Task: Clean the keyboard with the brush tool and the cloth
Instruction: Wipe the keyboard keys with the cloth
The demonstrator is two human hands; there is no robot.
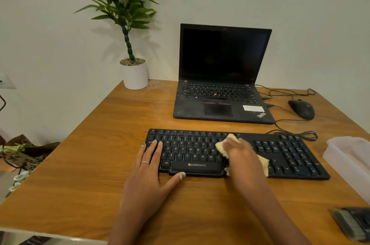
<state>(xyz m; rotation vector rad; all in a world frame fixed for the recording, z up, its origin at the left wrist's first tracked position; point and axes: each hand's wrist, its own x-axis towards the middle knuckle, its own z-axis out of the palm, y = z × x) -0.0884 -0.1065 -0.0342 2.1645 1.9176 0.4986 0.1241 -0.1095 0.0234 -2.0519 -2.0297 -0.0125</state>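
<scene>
A black keyboard [284, 156] lies across the wooden desk [90, 164] in front of me. My right hand [241, 154] presses a pale yellow cloth [221, 145] onto the keys near the middle of the keyboard; the hand is blurred and its fingers curl over the cloth. My left hand [149, 164] rests flat on the keyboard's left end, fingers straight on the keys and thumb at the front edge. The brush tool [352, 222], dark with grey bristles, lies at the desk's bottom right corner.
An open black laptop [220, 76] stands behind the keyboard. A black mouse [302, 108] with loose cables lies to its right. A white potted plant [135, 74] stands at the back left. A translucent plastic box [348, 156] sits right of the keyboard.
</scene>
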